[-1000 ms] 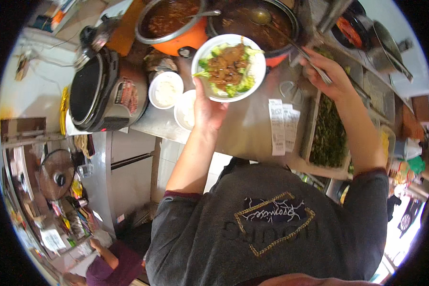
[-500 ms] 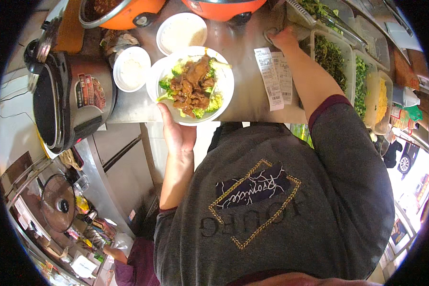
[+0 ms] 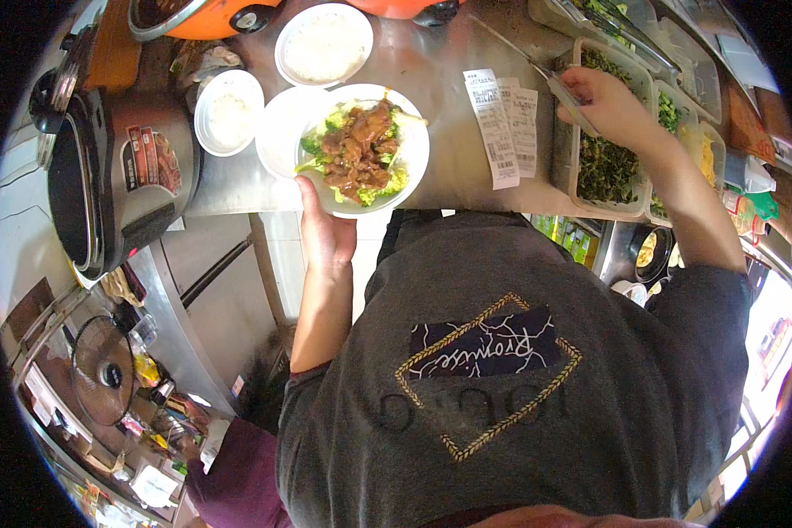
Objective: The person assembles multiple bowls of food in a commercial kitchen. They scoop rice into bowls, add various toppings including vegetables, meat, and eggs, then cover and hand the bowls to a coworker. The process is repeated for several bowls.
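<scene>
My left hand (image 3: 327,231) grips the rim of a white round bowl (image 3: 420,172) at the counter's front edge, thumb on top and the fingers hidden beneath. Brown saucy meat (image 3: 359,150) lies in the bowl with green broccoli (image 3: 387,187) around it. Over a clear tub of dark green chopped vegetables (image 3: 609,167), my right hand (image 3: 605,107) is closed round slim metal tongs (image 3: 561,91). Their wide end slants toward the tub; the thin end points to the far left. I cannot tell whether their tips touch the greens.
Two white bowls of rice, one larger (image 3: 324,46) and one smaller (image 3: 229,113), stand behind and left. Paper receipts (image 3: 495,132) lie mid-counter. A rice cooker (image 3: 136,167) is at left, orange pots (image 3: 207,18) at the back. Another person's maroon sleeve (image 3: 233,475) shows at lower left.
My right hand has moved right and nearer, from the back of the counter to over the greens tub, with the tongs now plainly in it. My left hand still holds the bowl.
</scene>
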{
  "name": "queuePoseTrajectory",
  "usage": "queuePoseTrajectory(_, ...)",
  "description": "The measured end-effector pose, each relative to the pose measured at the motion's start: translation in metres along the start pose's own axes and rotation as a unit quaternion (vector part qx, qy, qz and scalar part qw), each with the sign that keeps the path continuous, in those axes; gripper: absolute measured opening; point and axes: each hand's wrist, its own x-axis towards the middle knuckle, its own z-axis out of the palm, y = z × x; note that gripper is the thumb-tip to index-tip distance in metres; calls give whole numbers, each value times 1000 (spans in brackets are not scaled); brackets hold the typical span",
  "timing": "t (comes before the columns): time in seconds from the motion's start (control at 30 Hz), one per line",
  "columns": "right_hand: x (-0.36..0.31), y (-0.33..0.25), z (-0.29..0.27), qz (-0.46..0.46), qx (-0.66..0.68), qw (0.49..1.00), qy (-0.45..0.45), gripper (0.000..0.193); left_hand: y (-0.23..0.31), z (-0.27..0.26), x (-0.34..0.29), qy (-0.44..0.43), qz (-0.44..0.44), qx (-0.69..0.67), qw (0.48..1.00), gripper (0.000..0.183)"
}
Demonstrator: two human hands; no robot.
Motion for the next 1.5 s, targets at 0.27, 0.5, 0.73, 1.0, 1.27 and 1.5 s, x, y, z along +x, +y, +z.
queuePoseTrajectory(0.27, -51, -115, -22, -344, -529, 762, 145, 36, -25, 13, 0, -40, -56, 49, 996, 70)
queuePoseTrajectory(0.5, -42, -139, 5, -425, -605, 669, 76, 16, -38, 26, -4, -58, -61, 34, 996, 71)
queuePoseTrajectory(0.73, -25, -146, 21, -358, -646, 675, -9, 8, -42, 33, -13, -47, -63, 41, 996, 72)
queuePoseTrajectory(1.0, -28, -158, 12, -514, -580, 621, 119, 14, -39, 33, -10, -73, -78, 31, 994, 72)
queuePoseTrajectory(1.27, -8, -127, 25, -444, -599, 657, 109, 12, -44, 36, -1, -90, -81, 34, 992, 68)
queuePoseTrajectory(1.5, -12, -63, -2, -119, -388, 914, 7, 41, -52, 13, 7, -56, -56, 20, 997, 69)
